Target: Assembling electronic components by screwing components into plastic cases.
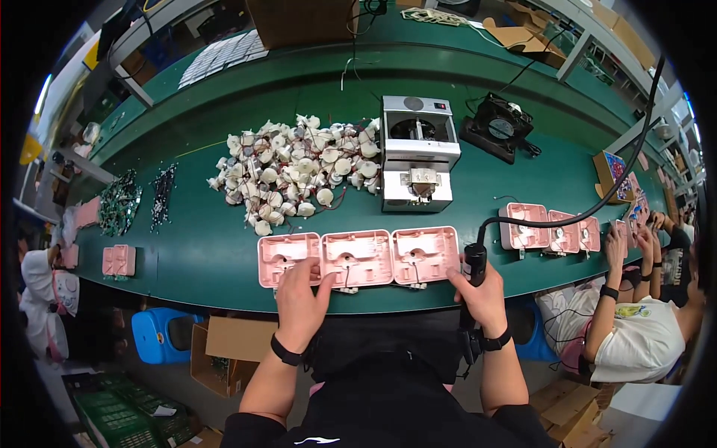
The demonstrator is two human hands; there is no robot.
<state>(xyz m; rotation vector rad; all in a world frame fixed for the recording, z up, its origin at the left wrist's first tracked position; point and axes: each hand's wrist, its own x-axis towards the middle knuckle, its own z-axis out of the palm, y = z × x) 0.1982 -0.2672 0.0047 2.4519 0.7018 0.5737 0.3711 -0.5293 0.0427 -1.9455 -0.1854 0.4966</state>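
Observation:
Three pink plastic housings stand in a row at the table's front edge: a left one (272, 250), a middle one (358, 246) and a right one (427, 243), their hollow insides facing up. My left hand (300, 299) rests at the front of the left housing with thumb and fingers apart, its fingertips partly over the inside. In my right hand (489, 302) is a black electric screwdriver (473, 257), held upright beside the right housing. My right thumb is close to that housing's corner; whether they touch I cannot tell. Small wired parts stick out below the housings.
Behind the housings lies a heap of white motor-like parts with wires (299, 164). A grey-white screw feeder (418, 153) and a black fan (504, 127) stand beyond. The screwdriver's cable (575, 218) arcs right above more pink housings (526, 228). Co-workers sit at right; circuit boards (119, 205) lie left.

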